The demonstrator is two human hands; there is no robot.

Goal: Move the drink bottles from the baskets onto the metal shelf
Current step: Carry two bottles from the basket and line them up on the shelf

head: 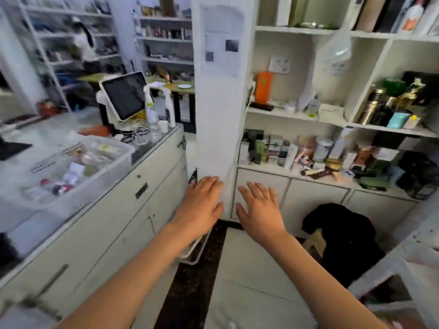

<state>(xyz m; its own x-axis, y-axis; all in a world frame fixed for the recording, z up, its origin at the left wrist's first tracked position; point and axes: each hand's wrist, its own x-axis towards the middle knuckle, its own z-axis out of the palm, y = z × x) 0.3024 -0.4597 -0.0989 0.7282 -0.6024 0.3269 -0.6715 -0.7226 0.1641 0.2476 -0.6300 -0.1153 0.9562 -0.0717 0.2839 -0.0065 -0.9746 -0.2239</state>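
Note:
My left hand point(202, 205) and my right hand point(260, 210) are stretched out side by side in front of me, palms down and fingers straight, holding nothing. A white perforated basket point(111, 173) stands on the counter at the left, well left of my left hand; inside it lie several blurred bottles and packets point(69, 174). A white metal frame point(389, 264) shows at the lower right edge, below and right of my right hand. The whole view is motion-blurred.
A white counter with drawers point(133, 203) runs along the left, carrying a tilted screen point(126, 96) and spray bottles. A white pillar point(218, 103) stands ahead. Wall shelves point(332, 119) packed with cosmetics fill the right. A stool draped in black cloth point(342, 238) sits on the floor.

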